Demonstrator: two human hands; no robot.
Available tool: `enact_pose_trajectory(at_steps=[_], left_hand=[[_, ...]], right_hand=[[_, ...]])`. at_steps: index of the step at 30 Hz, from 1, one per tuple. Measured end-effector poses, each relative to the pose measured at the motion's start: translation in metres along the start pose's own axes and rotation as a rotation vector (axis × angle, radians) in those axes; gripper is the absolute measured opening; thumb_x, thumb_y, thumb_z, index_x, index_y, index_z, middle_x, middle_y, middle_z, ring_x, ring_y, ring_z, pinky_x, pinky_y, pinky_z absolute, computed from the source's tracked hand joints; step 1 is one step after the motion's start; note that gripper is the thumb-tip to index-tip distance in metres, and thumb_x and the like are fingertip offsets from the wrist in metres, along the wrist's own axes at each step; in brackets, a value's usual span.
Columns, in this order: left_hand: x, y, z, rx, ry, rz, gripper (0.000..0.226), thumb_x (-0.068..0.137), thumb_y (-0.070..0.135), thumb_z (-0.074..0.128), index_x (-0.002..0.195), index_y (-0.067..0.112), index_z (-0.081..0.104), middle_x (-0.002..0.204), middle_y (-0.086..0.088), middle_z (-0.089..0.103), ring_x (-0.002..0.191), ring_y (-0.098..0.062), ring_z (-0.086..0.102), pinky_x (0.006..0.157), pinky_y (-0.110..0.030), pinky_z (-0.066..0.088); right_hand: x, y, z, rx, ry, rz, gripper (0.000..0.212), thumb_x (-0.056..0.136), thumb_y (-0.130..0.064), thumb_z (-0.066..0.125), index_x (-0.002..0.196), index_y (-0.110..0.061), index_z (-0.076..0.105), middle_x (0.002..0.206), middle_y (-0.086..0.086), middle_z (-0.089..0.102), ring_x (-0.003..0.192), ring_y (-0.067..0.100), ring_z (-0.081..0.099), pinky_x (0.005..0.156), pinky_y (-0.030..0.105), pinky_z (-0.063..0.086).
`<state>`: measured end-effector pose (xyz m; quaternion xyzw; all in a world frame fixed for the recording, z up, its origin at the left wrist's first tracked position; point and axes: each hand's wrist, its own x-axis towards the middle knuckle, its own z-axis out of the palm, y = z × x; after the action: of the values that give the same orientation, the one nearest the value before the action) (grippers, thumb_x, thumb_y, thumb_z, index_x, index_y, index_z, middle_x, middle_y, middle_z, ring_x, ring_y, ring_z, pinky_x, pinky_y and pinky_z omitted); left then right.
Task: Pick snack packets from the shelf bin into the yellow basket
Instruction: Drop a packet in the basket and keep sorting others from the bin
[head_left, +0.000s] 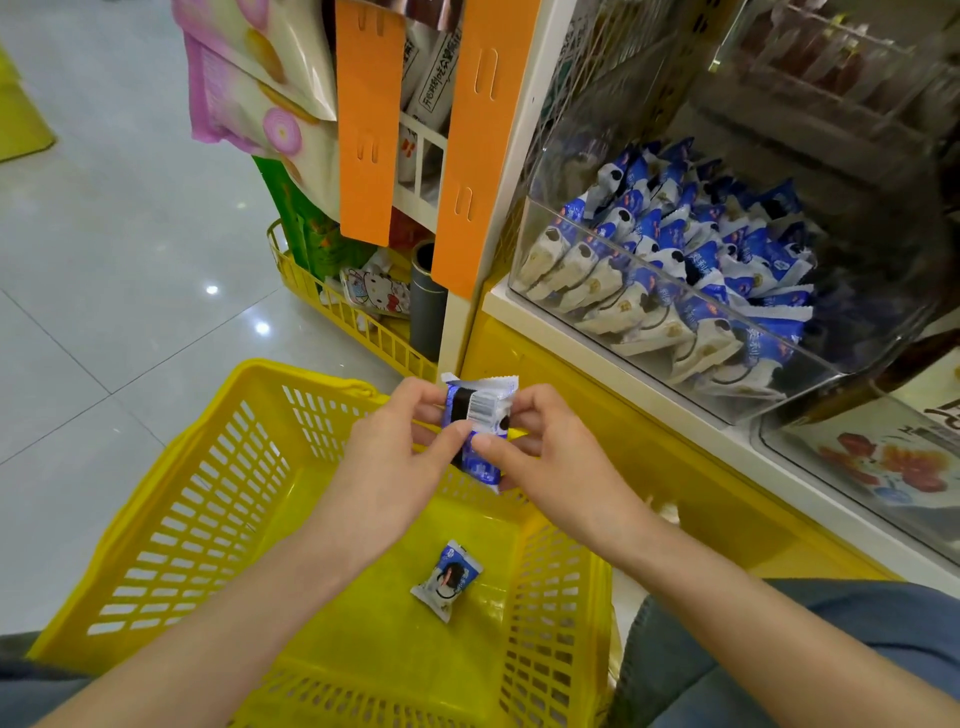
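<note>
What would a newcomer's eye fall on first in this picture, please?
Probably the two hands, left and right, pinching a blue packet, perhaps two, above the yellow basket. Next, the clear bin of matching packets on the right, and a loose packet lying in the basket.

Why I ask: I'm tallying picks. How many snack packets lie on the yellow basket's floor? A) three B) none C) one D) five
C: a single blue-and-white snack packet lies on the yellow basket floor; the left hand and right hand pinch the held packet above it.
</note>
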<state>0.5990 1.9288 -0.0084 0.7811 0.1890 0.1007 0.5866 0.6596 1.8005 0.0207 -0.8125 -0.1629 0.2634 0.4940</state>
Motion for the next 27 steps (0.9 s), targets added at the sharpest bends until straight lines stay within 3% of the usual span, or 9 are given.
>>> enact_pose_trajectory(at_steps=[2,6,8,11,15,19,22,25,27], left_hand=[[0.000,0.002,0.001,-0.108,0.015,-0.043,0.023,0.087,0.014,0.061,0.095,0.033,0.051,0.095,0.003,0.064,0.082,-0.011,0.064,0.067,-0.031,0.055],[-0.001,0.007,-0.001,-0.030,-0.027,0.111,0.052,0.084,0.016,0.066,0.112,0.049,0.039,0.114,0.032,0.048,0.101,0.013,0.049,0.077,-0.008,0.045],[-0.003,0.010,-0.003,0.116,-0.121,0.240,0.060,0.083,0.020,0.066,0.125,0.051,0.035,0.132,0.028,0.039,0.119,0.015,0.036,0.083,-0.004,0.039],[-0.004,0.014,-0.005,0.196,-0.208,0.335,0.049,0.086,0.028,0.062,0.122,0.052,0.041,0.141,0.025,0.034,0.123,0.017,0.032,0.070,-0.004,0.040],[-0.004,0.016,-0.008,0.263,-0.134,0.337,0.038,0.082,0.034,0.062,0.118,0.033,0.050,0.132,0.019,0.039,0.112,0.014,0.040,0.066,-0.001,0.037],[-0.004,0.011,-0.008,0.381,-0.135,0.314,0.035,0.083,0.041,0.057,0.113,0.025,0.047,0.128,0.017,0.042,0.109,0.012,0.038,0.079,0.005,0.030],[-0.004,0.009,-0.010,0.404,-0.127,0.218,0.036,0.079,0.058,0.045,0.100,0.029,0.046,0.099,0.014,0.058,0.090,0.000,0.055,0.073,-0.013,0.046],[-0.005,0.008,-0.011,0.445,-0.131,0.153,0.048,0.075,0.066,0.037,0.095,0.024,0.048,0.088,0.009,0.061,0.081,-0.009,0.060,0.071,-0.039,0.052],[-0.004,0.007,-0.011,0.414,-0.172,0.101,0.043,0.078,0.062,0.044,0.095,0.023,0.049,0.087,0.008,0.063,0.081,-0.008,0.061,0.070,-0.038,0.052]], right_hand=[[0.002,0.000,-0.002,0.018,0.007,-0.008,0.019,0.092,-0.016,0.054,0.110,-0.018,0.048,0.111,0.005,0.065,0.094,0.023,0.066,0.082,0.040,0.054],[0.007,-0.009,-0.013,-0.014,0.017,-0.021,0.020,0.095,-0.017,0.048,0.100,-0.031,0.061,0.095,-0.004,0.067,0.093,0.014,0.064,0.083,0.027,0.049],[0.009,-0.012,-0.020,-0.007,-0.013,0.011,0.018,0.092,-0.021,0.053,0.092,-0.035,0.064,0.093,-0.007,0.068,0.093,0.012,0.064,0.088,0.032,0.049],[0.008,-0.011,-0.024,-0.005,0.020,0.001,0.014,0.085,-0.030,0.062,0.098,-0.027,0.065,0.094,0.001,0.071,0.088,0.014,0.067,0.083,0.033,0.051],[0.005,-0.011,-0.021,0.045,0.040,0.056,0.029,0.082,-0.036,0.064,0.105,-0.019,0.058,0.086,0.007,0.069,0.068,0.013,0.067,0.060,0.027,0.053],[0.004,-0.011,-0.018,0.182,-0.034,0.124,0.028,0.084,-0.029,0.063,0.105,-0.014,0.053,0.086,0.005,0.068,0.061,0.005,0.065,0.053,0.018,0.053],[0.004,-0.008,-0.012,0.278,-0.058,0.157,0.032,0.085,-0.023,0.064,0.111,-0.012,0.049,0.083,0.000,0.069,0.063,0.003,0.066,0.055,0.017,0.054],[0.004,-0.004,-0.008,0.294,-0.054,0.168,0.032,0.085,-0.023,0.064,0.112,-0.016,0.048,0.081,-0.004,0.069,0.064,0.001,0.065,0.058,0.013,0.052],[0.004,-0.002,-0.008,0.286,-0.047,0.158,0.031,0.087,-0.023,0.062,0.114,-0.017,0.048,0.083,-0.003,0.069,0.065,0.000,0.064,0.058,0.012,0.051]])
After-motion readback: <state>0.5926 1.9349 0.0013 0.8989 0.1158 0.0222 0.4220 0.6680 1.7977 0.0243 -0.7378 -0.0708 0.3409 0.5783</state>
